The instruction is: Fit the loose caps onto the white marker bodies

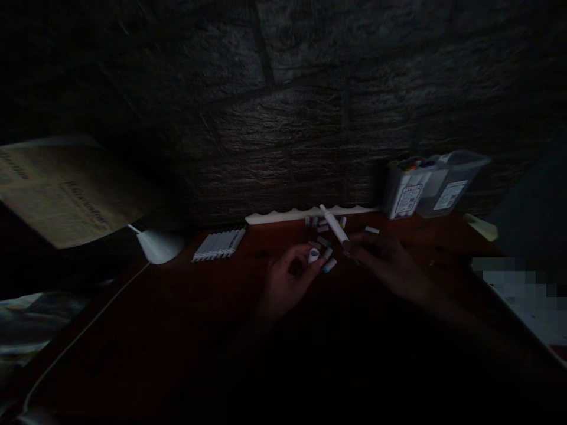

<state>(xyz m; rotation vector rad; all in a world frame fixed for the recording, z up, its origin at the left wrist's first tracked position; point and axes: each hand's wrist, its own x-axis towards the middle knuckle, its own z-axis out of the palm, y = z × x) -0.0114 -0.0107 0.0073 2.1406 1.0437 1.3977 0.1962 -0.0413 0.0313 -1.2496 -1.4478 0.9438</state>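
Observation:
My left hand (287,277) pinches a white marker cap (313,255), its open end facing up. To the right, my right hand (387,257) is closed on a white marker (335,224), which slants up and to the left, away from my fingers. Several loose marker caps (330,265) with coloured ends lie on the dark wooden table between and beyond my hands. One more cap (372,229) lies apart, just past my right hand. A row of white markers (218,244) rests side by side to the left. The scene is very dim.
Two clear plastic containers (403,192) stand against the stone wall at the right, the left one holding coloured markers. A white wavy-edged strip (283,216) runs along the wall. At the left are a lamp (162,245) with a paper shade and its cord (84,333).

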